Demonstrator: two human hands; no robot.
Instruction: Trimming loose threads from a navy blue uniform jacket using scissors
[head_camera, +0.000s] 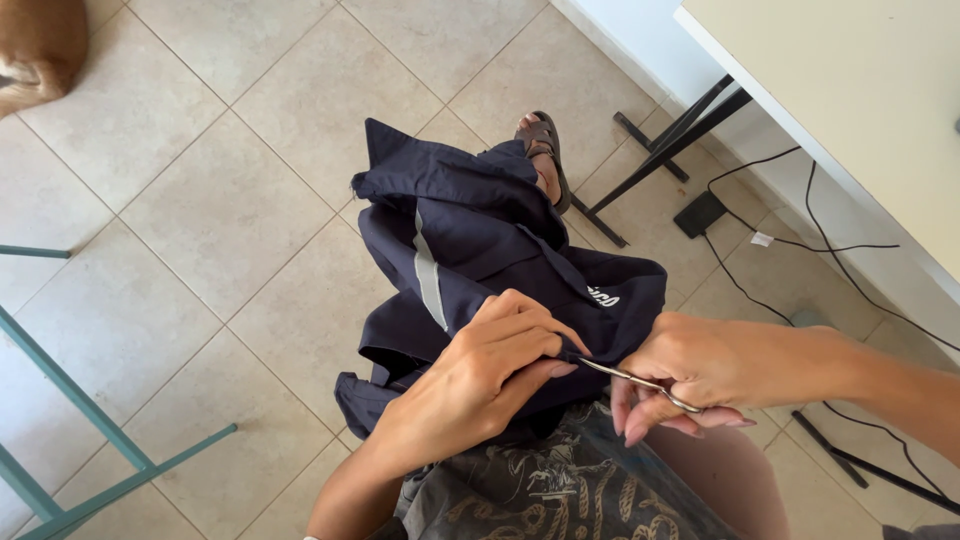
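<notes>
A dark navy garment (480, 240) with a grey reflective stripe lies bunched over my lap. My left hand (480, 370) pinches a fold of its fabric near the lower edge. My right hand (700, 365) holds small metal scissors (630, 380), their tips touching the cloth right at my left fingertips. The two hands almost meet. Below them my patterned grey shorts (560, 490) show, and my sandalled foot (545, 150) pokes out past the garment's far side.
A beige tiled floor (230, 200) lies underneath. A cream table (850, 110) with black legs stands at the right, with black cables (800, 240) and a power adapter under it. Teal metal frame legs (90, 420) stand at the left. A brown furry animal (35, 45) lies top left.
</notes>
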